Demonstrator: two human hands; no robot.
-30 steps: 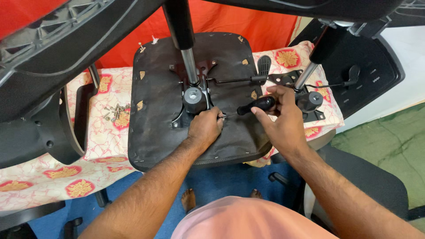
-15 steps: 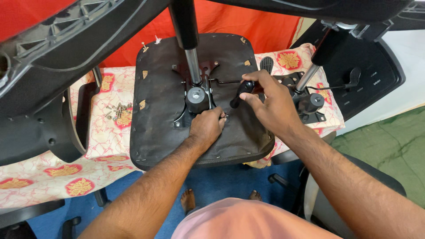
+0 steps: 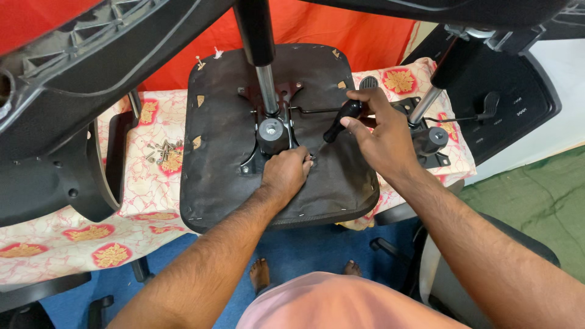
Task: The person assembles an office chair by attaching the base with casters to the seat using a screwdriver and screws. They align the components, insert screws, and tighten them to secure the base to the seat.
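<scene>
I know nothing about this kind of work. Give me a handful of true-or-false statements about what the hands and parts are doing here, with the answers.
1. The right hand grips a black-handled screwdriver. True.
2. The left hand rests on the dark upturned chair seat beside the black metal mechanism plate. True.
3. The pile of loose silver screws lies on the seat. False: it lies on the floral cloth left of the seat.
4. The screwdriver lies flat on the cloth. False: it is held tilted, tip down toward the left hand.
5. Only one seat is on the table. False: a second seat mechanism lies to the right.
</scene>
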